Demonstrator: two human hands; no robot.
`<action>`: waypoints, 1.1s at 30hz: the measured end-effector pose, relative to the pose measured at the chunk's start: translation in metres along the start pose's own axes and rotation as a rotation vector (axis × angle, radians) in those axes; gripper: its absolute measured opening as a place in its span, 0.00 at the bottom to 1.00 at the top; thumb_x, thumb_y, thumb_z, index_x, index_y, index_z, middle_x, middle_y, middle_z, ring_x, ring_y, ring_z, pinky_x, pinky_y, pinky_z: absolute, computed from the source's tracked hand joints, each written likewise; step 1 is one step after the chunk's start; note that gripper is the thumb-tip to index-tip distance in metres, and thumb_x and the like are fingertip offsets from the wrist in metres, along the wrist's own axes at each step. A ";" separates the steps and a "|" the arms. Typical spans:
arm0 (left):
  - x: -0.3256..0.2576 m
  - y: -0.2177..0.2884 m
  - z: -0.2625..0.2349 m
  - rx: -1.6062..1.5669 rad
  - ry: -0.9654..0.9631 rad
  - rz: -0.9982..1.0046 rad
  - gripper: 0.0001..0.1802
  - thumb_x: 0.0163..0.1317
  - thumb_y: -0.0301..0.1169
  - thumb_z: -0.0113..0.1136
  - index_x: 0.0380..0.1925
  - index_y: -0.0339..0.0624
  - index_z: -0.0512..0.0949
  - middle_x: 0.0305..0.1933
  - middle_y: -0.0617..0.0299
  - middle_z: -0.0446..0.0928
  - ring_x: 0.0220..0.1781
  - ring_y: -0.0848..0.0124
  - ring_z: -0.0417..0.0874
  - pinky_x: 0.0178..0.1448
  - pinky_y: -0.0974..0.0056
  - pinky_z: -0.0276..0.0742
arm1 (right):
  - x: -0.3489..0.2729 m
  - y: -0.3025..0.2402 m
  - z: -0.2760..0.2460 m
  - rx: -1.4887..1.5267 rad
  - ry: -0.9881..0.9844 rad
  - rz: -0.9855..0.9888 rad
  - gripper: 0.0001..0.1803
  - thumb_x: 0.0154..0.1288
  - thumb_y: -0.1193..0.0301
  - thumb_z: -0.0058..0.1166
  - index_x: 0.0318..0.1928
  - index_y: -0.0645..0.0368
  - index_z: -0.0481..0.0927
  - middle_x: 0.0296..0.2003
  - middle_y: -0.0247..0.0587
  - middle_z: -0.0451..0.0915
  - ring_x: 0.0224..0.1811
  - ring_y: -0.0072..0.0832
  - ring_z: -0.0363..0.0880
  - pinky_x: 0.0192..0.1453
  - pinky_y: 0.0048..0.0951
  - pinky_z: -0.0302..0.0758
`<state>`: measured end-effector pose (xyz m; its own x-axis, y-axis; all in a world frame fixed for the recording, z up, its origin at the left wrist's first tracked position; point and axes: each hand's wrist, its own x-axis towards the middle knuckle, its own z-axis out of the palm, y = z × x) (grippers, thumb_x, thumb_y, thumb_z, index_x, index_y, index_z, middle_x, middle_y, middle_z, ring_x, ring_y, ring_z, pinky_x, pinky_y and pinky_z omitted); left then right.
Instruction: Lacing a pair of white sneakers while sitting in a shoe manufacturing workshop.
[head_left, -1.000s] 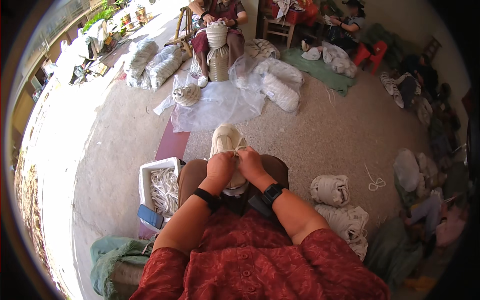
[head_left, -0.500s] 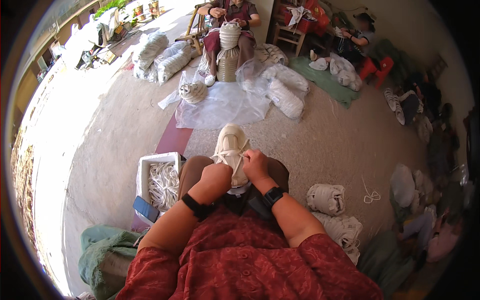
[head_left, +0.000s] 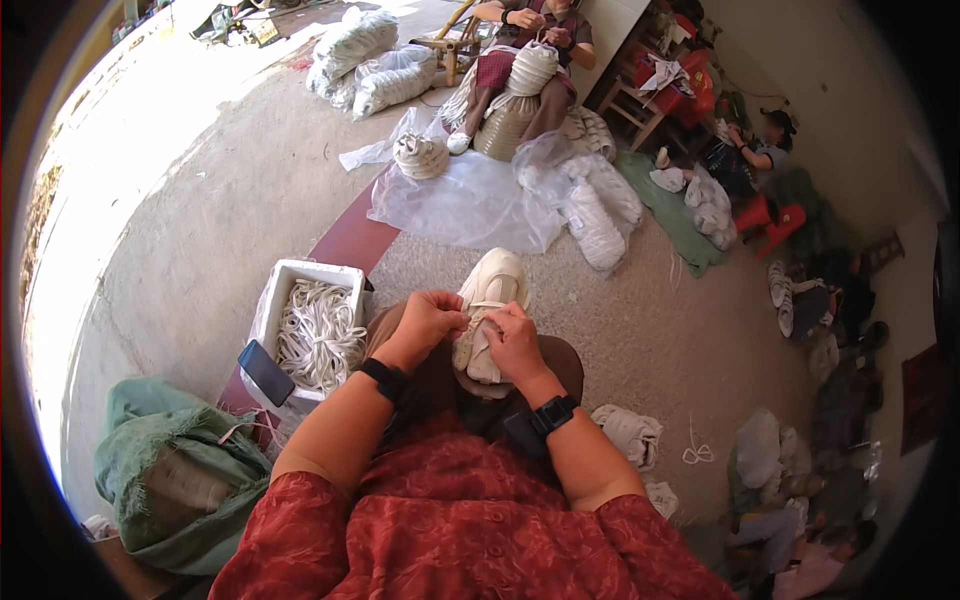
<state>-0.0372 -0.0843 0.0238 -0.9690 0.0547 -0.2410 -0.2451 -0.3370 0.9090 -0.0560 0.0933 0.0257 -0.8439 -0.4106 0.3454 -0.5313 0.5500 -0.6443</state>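
Shoe point(head_left: 495, 275) cream/off-white, lace point(head_left: 487, 304) on it similarly pale; left of the shoe: white box point(head_left: 263, 328), white laces point(head_left: 318, 330) inside, dark blue phone point(head_left: 265, 373), and lower left a muted green sack point(head_left: 145, 425). Below the shoe: brown trousers point(head_left: 563, 368), dark red shirt point(head_left: 440, 530) with lighter tonal leaf-like print, black wristbands point(head_left: 384, 378). Beyond the shoe: maroon strip point(head_left: 350, 235), whitish translucent sheet point(head_left: 480, 205); upper right, green cloth point(head_left: 660, 212), bright red stool point(head_left: 775, 228).

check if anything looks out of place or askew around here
A loose white lace lies looped on the floor at right, apart from the laces in the white box. A phone sits aslant at that box's near-left corner, jutting past its rim, so it looks precarious.
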 end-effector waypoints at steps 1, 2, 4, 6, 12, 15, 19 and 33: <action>0.007 -0.005 0.000 0.003 0.005 0.022 0.02 0.54 0.20 0.61 0.28 0.35 0.78 0.23 0.64 0.78 0.24 0.79 0.77 0.29 0.76 0.74 | 0.000 -0.001 0.000 -0.004 -0.007 0.002 0.11 0.48 0.78 0.57 0.36 0.61 0.79 0.31 0.48 0.75 0.35 0.45 0.76 0.40 0.39 0.74; 0.013 -0.008 0.001 -0.003 0.006 0.019 0.02 0.54 0.20 0.61 0.28 0.35 0.78 0.23 0.64 0.78 0.24 0.79 0.77 0.29 0.76 0.74 | 0.000 -0.002 0.000 0.008 0.001 0.012 0.11 0.48 0.78 0.57 0.36 0.62 0.79 0.31 0.48 0.74 0.35 0.44 0.76 0.40 0.38 0.74; 0.023 -0.012 0.004 0.084 0.038 0.120 0.05 0.46 0.18 0.63 0.25 0.32 0.77 0.22 0.62 0.77 0.23 0.77 0.77 0.26 0.72 0.72 | -0.001 -0.003 0.000 0.019 0.007 0.027 0.11 0.48 0.79 0.57 0.36 0.62 0.79 0.31 0.48 0.74 0.36 0.44 0.76 0.40 0.38 0.74; 0.026 -0.014 0.006 0.316 0.114 0.182 0.05 0.45 0.20 0.63 0.24 0.33 0.77 0.22 0.60 0.78 0.23 0.74 0.78 0.28 0.69 0.73 | 0.000 -0.003 -0.001 0.011 0.014 0.034 0.11 0.48 0.78 0.57 0.36 0.63 0.79 0.31 0.48 0.74 0.36 0.44 0.76 0.40 0.38 0.74; 0.023 -0.007 0.029 0.986 0.215 0.435 0.06 0.41 0.24 0.63 0.23 0.37 0.78 0.22 0.53 0.78 0.24 0.65 0.80 0.32 0.62 0.75 | 0.001 -0.006 -0.004 0.013 0.051 -0.030 0.09 0.51 0.80 0.53 0.35 0.63 0.79 0.30 0.48 0.74 0.34 0.45 0.76 0.39 0.38 0.74; 0.023 -0.006 0.026 1.019 0.206 0.410 0.06 0.42 0.26 0.63 0.22 0.37 0.79 0.22 0.52 0.78 0.25 0.62 0.80 0.33 0.62 0.75 | 0.002 -0.002 -0.003 0.020 0.039 -0.042 0.08 0.52 0.81 0.50 0.34 0.63 0.79 0.30 0.49 0.75 0.34 0.45 0.76 0.39 0.39 0.73; 0.020 0.004 0.024 0.789 0.214 0.133 0.06 0.44 0.30 0.62 0.21 0.38 0.80 0.23 0.49 0.79 0.30 0.55 0.82 0.37 0.58 0.77 | 0.002 0.002 -0.001 0.027 0.041 -0.039 0.09 0.52 0.85 0.48 0.34 0.66 0.79 0.30 0.50 0.75 0.36 0.44 0.76 0.41 0.36 0.73; 0.007 0.003 0.038 1.396 0.079 0.251 0.07 0.47 0.27 0.57 0.26 0.37 0.79 0.31 0.47 0.79 0.36 0.53 0.81 0.44 0.56 0.76 | 0.002 -0.004 0.011 -0.304 -0.001 0.003 0.05 0.51 0.71 0.58 0.26 0.59 0.77 0.29 0.44 0.73 0.32 0.42 0.76 0.36 0.39 0.74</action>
<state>-0.0458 -0.0489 0.0379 -0.9978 0.0657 -0.0017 0.0560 0.8630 0.5022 -0.0548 0.0826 0.0214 -0.8453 -0.4096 0.3431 -0.5273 0.7434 -0.4116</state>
